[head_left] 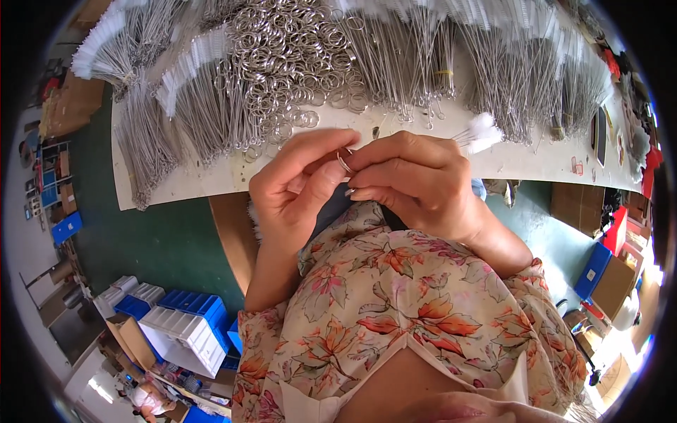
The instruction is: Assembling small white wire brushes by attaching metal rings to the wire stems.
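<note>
Just past the table's front edge, my two hands meet over a split key ring [343, 162]. My left hand [293, 185] pinches the ring between thumb and forefinger. Closed too, my right hand [427, 180] has its fingertips against the ring's right side. A brush with white bristles [482, 132] sticks out beyond the back of my right hand; its wire runs behind the hand, and whether the fingers grip it is hidden. Beyond my hands lies a heap of loose metal rings [293, 63] on the white table [282, 167].
Bundles of wire-handled brushes [201, 116] lie left of the rings, and more bundles [511, 77] lie to the right. A dark flat object [601, 137] is near the right edge. Blue and white plastic bins [187, 328] stand at lower left, cardboard boxes [578, 208] at right.
</note>
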The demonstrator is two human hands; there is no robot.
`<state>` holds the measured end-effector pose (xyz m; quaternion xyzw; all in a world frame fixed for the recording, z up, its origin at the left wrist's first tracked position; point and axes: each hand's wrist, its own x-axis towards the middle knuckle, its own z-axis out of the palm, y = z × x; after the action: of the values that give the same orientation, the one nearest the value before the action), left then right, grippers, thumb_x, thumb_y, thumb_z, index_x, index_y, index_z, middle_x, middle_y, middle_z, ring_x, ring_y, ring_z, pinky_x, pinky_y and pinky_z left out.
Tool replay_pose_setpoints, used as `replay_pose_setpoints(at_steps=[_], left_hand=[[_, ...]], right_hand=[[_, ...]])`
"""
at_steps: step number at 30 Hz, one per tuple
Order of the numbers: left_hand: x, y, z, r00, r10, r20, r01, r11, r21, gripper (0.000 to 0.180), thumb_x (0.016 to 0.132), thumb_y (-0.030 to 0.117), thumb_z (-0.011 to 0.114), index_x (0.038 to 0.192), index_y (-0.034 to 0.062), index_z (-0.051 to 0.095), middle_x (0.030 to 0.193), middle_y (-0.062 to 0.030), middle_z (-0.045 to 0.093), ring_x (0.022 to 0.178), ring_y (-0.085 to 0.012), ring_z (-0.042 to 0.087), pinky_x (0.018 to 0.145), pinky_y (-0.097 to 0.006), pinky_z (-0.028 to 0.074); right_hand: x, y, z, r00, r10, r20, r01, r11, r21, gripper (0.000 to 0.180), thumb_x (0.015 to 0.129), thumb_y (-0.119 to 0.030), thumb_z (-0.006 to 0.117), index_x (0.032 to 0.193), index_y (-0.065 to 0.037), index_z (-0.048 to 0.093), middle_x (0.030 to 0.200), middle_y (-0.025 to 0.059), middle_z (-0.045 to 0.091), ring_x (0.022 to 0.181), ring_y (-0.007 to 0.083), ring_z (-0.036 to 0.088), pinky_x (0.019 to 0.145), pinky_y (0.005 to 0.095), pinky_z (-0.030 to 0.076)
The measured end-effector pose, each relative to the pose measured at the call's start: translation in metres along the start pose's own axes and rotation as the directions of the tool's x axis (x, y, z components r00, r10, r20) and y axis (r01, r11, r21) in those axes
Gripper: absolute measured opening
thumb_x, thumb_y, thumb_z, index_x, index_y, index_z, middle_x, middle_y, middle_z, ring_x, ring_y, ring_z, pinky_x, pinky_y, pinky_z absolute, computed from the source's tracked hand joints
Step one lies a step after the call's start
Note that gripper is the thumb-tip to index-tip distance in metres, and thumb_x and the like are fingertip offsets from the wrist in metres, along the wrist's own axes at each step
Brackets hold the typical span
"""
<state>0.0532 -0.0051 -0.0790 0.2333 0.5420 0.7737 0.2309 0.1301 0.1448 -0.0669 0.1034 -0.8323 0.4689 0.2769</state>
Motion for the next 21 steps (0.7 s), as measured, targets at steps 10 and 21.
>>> replay_pose_setpoints(at_steps=[10,21], left_hand=[[0.007,0.016,-0.007,0.975,0.158,0.154,-0.196,0.939,0.284,0.028,0.076,-0.008,0.061,0.104,-0.0076,0.059,0.101,-0.0159,0.060,0.083,-0.0169,0.062,0.070,-0.023,0.051],[0.011,0.016,0.000,0.877,0.457,0.147,-0.451,0.680,0.579,0.034,0.070,-0.009,0.065,0.103,-0.0061,0.061,0.094,-0.0162,0.063,0.076,-0.0188,0.065,0.065,-0.024,0.053]], right_hand=[[0.003,0.000,-0.004,0.993,-0.032,0.115,0.045,0.993,-0.108,0.016,0.065,-0.004,0.073,0.077,-0.001,0.065,0.085,0.0063,0.062,0.065,0.0198,0.062,0.055,0.0288,0.050],[0.026,-0.002,-0.014,0.708,0.590,0.388,-0.666,0.373,0.647,0.015,0.083,-0.016,0.066,0.085,-0.001,0.063,0.069,0.0011,0.060,0.055,0.0047,0.054,0.047,0.0174,0.041]])
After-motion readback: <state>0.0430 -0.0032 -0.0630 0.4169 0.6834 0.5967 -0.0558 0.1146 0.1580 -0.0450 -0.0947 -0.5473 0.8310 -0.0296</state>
